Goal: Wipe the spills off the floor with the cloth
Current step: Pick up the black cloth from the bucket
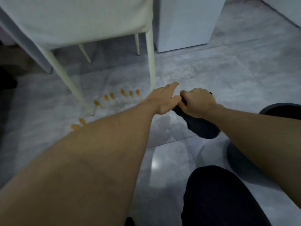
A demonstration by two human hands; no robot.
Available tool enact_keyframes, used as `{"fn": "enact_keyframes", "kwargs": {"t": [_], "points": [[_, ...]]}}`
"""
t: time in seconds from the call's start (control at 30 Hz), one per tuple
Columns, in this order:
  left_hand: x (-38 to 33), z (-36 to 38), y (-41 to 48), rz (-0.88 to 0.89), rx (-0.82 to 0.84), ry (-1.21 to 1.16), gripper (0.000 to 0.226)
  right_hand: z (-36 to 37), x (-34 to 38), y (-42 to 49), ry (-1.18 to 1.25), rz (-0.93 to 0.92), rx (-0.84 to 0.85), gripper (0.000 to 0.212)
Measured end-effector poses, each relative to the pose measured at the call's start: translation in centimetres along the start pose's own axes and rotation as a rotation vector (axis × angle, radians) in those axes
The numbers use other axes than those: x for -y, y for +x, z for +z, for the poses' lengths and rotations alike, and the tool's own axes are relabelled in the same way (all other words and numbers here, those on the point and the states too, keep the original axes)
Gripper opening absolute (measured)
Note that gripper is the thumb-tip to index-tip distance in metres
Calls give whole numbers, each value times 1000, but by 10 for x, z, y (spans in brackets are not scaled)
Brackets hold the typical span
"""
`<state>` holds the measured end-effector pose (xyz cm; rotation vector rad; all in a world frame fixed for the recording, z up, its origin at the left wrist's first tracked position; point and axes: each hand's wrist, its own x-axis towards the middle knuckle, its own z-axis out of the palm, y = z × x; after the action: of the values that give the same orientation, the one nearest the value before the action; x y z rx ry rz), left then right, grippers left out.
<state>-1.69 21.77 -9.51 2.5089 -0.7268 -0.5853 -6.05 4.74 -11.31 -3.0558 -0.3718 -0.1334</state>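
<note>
Head view: cloth point(203, 126) hangs, seemingly pinched in right hand point(197, 103) fingers point(184, 95).

The picture is dim and cool-toned, with a grey-blue cast over the floor point(203, 70) and the chair point(73, 22). Light seems to come from overhead — a small bright glare spot point(154, 164) sits on the glossy tiles near the bottom centre. Under the chair lies a soft shadow, and the left edge falls off into near black. Everything is soft with motion blur — the orange spills point(112, 96) smear into streaks. Wide-angle distortion splays the chair legs and swells the near forearms.
</note>
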Motion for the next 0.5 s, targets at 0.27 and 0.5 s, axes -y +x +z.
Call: {"fn": "enact_keyframes", "kwargs": {"t": [0.27, 0.5], "points": [[106, -9, -75, -270, -62, -340, 70, 41, 124, 67, 267, -277, -73, 43], [180, 9, -136, -519, -132, -176, 32, 94, 210, 85, 314, -364, 122, 41]]}}
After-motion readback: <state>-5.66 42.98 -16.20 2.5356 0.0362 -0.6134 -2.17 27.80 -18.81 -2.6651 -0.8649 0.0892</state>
